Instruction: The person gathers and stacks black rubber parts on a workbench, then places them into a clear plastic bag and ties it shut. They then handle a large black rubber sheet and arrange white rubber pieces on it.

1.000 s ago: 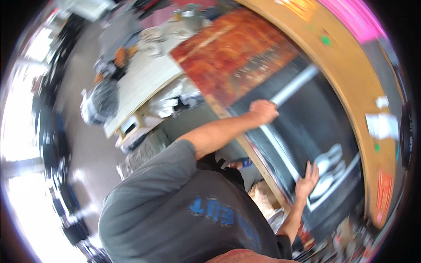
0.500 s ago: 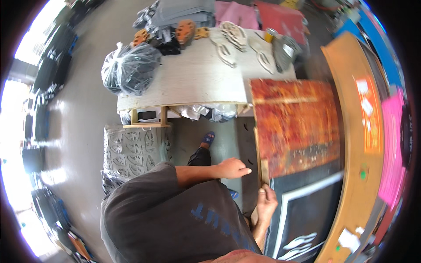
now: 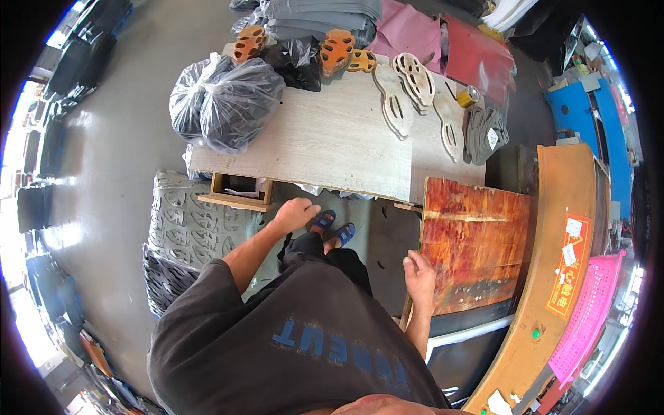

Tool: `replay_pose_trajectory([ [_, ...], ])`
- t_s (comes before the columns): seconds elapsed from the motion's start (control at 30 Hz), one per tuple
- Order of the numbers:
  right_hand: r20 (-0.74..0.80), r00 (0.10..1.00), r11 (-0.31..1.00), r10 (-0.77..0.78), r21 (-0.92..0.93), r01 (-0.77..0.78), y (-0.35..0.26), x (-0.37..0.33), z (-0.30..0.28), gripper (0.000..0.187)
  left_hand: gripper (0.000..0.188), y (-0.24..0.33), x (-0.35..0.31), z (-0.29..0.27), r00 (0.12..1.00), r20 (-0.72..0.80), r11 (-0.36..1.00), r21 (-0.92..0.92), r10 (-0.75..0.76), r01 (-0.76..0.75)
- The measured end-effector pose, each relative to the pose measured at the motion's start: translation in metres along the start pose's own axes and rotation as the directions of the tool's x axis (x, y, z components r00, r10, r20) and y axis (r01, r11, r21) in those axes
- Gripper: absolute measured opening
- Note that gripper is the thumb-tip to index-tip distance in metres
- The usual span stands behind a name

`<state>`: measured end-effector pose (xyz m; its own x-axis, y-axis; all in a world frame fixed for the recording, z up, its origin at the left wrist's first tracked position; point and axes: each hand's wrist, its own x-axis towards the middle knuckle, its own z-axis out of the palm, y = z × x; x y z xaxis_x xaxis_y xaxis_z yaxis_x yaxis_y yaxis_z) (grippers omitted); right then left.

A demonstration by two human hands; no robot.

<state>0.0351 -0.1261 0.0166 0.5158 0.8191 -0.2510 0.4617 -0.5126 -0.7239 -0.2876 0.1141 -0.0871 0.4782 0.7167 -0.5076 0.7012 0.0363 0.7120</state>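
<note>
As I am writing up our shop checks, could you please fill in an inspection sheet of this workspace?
Surface: pale tabletop, goods along its far edge and right end.
Job's things: mottled red-orange board at right; wooden drawer pulled out under the table.
Clutter: clear plastic bag with dark contents, black bag, orange perforated piece, yellow can.
Grips: left grip curled near the drawer, nothing visible in it; right grip at the board's left edge, contact unclear.
Cables: nothing seen.
Surroundings: grey patterned stack at left; tan beam and pink basket at right.
</note>
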Motion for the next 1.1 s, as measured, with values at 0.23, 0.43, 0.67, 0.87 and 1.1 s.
replay_pose_trajectory([
  [0.23, 0.040, 0.995, 0.996, -0.087, 0.020, 0.086, 0.005, 0.025, 0.019, 0.029, 0.034, 0.040, -0.009, 0.036, 0.996, 0.085, 0.990, -0.141, -0.004, 0.016],
  [0.43, 0.036, 0.999, 0.998, -0.041, 0.046, 0.039, 0.026, -0.005, 0.028, 0.028, 0.040, 0.065, 0.067, 0.051, 0.992, 0.030, 0.986, 0.109, 0.124, -0.127],
  [0.67, -0.085, 0.979, 0.958, 0.185, 0.238, -0.161, 0.050, -0.049, 0.004, 0.024, 0.039, 0.113, 0.215, 0.059, 0.993, -0.033, 0.978, 0.179, 0.118, -0.110],
  [0.87, -0.046, 0.924, 0.895, 0.381, 0.269, -0.356, 0.047, -0.071, 0.026, 0.024, 0.099, 0.187, 0.363, 0.018, 0.956, -0.292, 0.985, 0.161, -0.012, 0.062],
  [1.1, 0.007, 0.880, 0.824, 0.476, 0.348, -0.448, 0.004, -0.056, 0.055, 0.028, 0.156, 0.256, 0.422, 0.054, 0.927, -0.278, 0.874, 0.347, -0.251, 0.341],
])
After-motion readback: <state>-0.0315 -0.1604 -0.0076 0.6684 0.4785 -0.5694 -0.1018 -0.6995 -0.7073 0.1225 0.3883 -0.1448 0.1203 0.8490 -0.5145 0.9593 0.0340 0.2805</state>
